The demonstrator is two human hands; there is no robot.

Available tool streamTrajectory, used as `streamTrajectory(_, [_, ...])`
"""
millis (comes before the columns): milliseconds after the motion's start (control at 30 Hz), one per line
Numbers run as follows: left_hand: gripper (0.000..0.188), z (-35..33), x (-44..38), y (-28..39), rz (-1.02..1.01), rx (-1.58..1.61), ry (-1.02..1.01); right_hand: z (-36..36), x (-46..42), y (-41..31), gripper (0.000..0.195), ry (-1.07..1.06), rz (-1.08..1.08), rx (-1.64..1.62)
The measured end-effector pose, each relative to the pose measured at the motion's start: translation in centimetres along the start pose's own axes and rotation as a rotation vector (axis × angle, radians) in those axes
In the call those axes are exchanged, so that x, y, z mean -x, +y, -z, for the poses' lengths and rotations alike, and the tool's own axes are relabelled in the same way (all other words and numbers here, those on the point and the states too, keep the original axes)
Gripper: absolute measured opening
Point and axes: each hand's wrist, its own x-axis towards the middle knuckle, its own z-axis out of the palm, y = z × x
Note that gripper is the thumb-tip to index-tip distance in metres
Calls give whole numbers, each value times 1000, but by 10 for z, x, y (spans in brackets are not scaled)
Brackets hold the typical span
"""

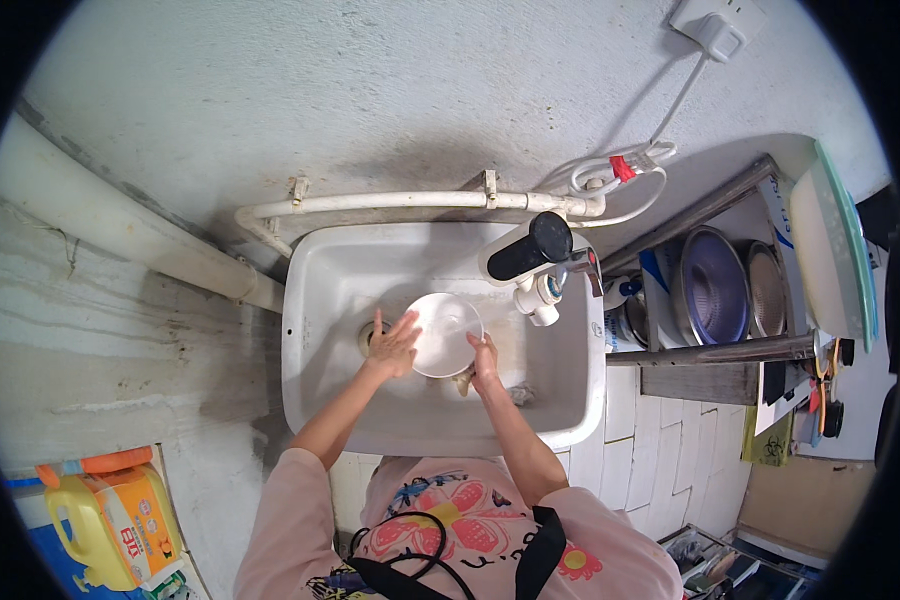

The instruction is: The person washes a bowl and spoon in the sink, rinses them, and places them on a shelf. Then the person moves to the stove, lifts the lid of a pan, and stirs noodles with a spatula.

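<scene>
A round white bowl (445, 336) is held over the white basin sink (330, 405). My right hand (484, 360) grips its right rim, with the thumb on the near edge. At the bowl's left side is my left hand (394, 348), its fingers spread and the fingertips overlapping the rim; firm contact cannot be made out. Below my left hand, the drain (365, 339) is partly covered. Something pale and beige (462, 384), perhaps a cloth, shows under the bowl's near edge. A crumpled translucent scrap (523, 394) lies on the sink floor beside my right forearm.
An electric faucet (529, 247) with a white spout overhangs the sink's right side. White pipe (420, 199) runs along the wall behind. To the right, a metal rack (720, 351) holds steel basins (712, 285). A yellow jug (112, 525) stands at lower left.
</scene>
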Motion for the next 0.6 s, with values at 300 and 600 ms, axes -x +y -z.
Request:
streamTrajectory(300, [66,-53,-33,-4,250,2451,9,10,-14,-15,45,-57,-16,252])
streamTrajectory(600, [39,-49,-26,11,509,1987,554,4,-3,-53,36,-85,180,120])
